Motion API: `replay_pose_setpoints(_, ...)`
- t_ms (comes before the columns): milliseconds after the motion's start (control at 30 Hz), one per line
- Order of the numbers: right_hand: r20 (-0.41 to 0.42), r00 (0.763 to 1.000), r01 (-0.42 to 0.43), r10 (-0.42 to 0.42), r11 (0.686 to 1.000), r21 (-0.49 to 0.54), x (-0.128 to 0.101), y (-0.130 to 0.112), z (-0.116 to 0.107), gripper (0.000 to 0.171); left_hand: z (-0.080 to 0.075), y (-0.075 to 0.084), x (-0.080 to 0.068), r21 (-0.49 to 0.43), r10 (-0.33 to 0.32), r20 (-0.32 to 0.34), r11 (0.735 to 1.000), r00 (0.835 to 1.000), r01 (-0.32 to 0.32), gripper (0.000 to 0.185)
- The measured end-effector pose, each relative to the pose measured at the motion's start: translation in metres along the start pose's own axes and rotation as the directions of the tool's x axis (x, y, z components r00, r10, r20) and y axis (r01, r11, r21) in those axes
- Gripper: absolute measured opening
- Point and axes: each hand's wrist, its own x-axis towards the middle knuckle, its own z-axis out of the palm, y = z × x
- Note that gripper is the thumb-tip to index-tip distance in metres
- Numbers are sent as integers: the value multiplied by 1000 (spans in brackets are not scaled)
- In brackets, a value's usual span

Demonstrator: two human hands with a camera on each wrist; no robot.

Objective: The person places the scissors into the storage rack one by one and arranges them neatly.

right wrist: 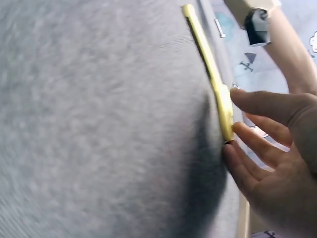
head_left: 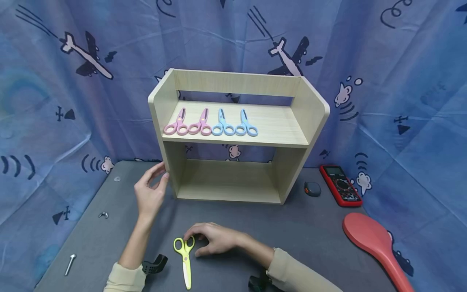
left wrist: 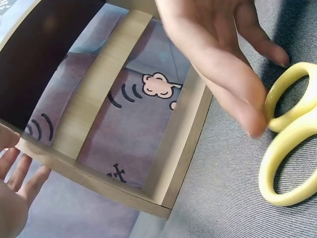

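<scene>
Yellow scissors (head_left: 185,257) lie on the grey table, handle loops away from me and the blade towards me. My right hand (head_left: 219,238) is beside them; its fingertips touch the right loop, while its thumb stays apart from the index finger. In the left wrist view the loops of the yellow scissors (left wrist: 277,163) show large beside that hand. With loosely bent fingers, my left hand (head_left: 151,192) rests its fingertips against the left side of a pale wooden two-tier shelf (head_left: 233,146). Pink scissors (head_left: 200,123) and blue scissors (head_left: 222,123) stand in a row on its upper board.
Right of the shelf lie a black mouse-like object (head_left: 312,189), a red multimeter (head_left: 341,185) and a large red paddle-shaped spoon (head_left: 372,239). At the left are a bolt (head_left: 70,264), a wing nut (head_left: 103,215) and a washer (head_left: 117,179). A blue patterned curtain (head_left: 233,36) hangs behind.
</scene>
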Motion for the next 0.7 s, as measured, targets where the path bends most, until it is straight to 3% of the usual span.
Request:
replay_pose_setpoints(433,-50,998,25,-30,995,-100,12,8,10,46,0,0,0,-8,-8,-6,1000,1000,8,33)
replay_pose_setpoints(700,11,998,55,-54,988,-142,8,4,5,60,0,1,1,-23,-4,-2,1000,1000,4,33)
